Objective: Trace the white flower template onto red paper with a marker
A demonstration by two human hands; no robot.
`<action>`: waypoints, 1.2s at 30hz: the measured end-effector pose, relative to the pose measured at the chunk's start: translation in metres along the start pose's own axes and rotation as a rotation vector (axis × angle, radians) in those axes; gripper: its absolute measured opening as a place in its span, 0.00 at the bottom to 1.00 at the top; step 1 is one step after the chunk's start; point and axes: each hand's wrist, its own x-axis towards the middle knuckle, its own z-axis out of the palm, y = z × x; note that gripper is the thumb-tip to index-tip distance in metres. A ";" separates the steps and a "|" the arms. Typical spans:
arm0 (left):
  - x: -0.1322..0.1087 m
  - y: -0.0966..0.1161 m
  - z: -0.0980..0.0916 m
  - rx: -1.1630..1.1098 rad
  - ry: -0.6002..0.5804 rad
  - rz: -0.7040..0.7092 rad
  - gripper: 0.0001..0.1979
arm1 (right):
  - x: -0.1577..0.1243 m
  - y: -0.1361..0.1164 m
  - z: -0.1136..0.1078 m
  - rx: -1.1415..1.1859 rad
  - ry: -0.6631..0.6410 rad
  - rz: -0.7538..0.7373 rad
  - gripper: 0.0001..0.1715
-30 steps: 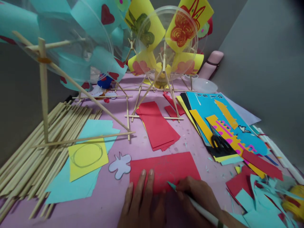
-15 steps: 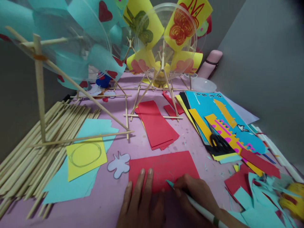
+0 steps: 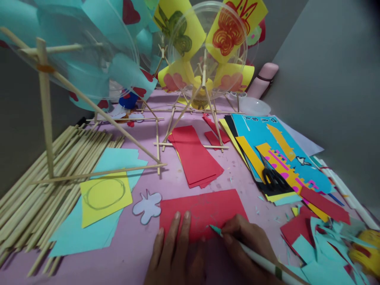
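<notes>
My left hand (image 3: 175, 253) lies flat, fingers stretched out, pressing down the near edge of a red paper sheet (image 3: 204, 209) on the pink table. My right hand (image 3: 249, 249) is closed around a white marker with a teal tip (image 3: 255, 257). The tip touches the red sheet just right of my left fingers. Faint drawn lines show on the red paper.
A white flower cut-out (image 3: 147, 206) and a yellow sheet with a drawn oval (image 3: 103, 196) lie to the left, beside a heap of wooden sticks (image 3: 44, 190). Red strips (image 3: 194, 156), black scissors (image 3: 274, 179) on coloured paper, paper scraps (image 3: 320, 245) and two stick-and-paper wheels (image 3: 204, 51) surround the sheet.
The marker tip has shifted slightly along the red sheet. My left hand stays flat on the paper. The view has drifted a little.
</notes>
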 end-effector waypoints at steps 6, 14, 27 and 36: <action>0.000 0.001 -0.002 -0.028 -0.008 -0.005 0.10 | 0.003 -0.004 0.000 -0.037 -0.034 -0.023 0.11; 0.000 0.001 -0.001 -0.025 -0.007 -0.010 0.10 | 0.007 -0.003 0.001 -0.158 -0.053 -0.086 0.11; 0.000 -0.007 -0.002 0.046 -0.021 0.087 0.12 | 0.005 -0.004 -0.001 -0.169 -0.053 -0.031 0.10; 0.000 -0.008 0.000 -0.004 0.008 0.042 0.09 | 0.000 -0.003 0.002 0.067 0.035 0.067 0.13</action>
